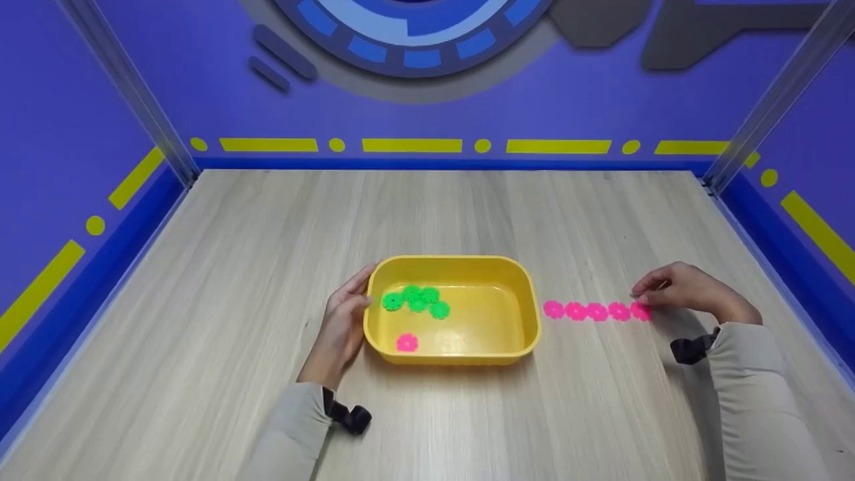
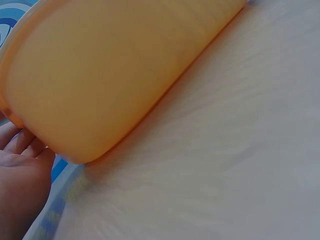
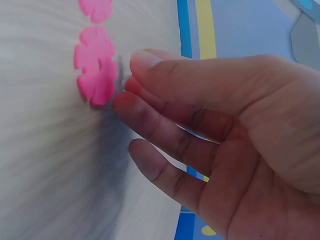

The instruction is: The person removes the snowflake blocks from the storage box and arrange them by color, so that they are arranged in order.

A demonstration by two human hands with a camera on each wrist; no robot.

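A yellow plastic tub point(image 1: 452, 359) stands on the table. Inside lie several green flower-shaped discs point(image 1: 439, 309) at the back left and one pink disc point(image 1: 407, 343) nearer the front. My left hand point(image 1: 344, 327) holds the tub's left end, thumb at the rim; its fingertips point(image 2: 35, 147) reach under the rim outside the wall. To the right of the tub runs a row of several pink flower-shaped discs point(image 1: 597, 312). My right hand point(image 1: 688, 292) is at the row's right end, its loosely bent fingertips right beside the last pink disc point(image 3: 96, 67), which lies on the tabletop.
The light wood table point(image 1: 254, 267) is enclosed by blue-purple panels point(image 1: 427, 120) with yellow dashes at the back and both sides. Metal posts point(image 1: 127, 87) rise at the rear corners. Each wrist wears a black camera mount point(image 1: 351, 419).
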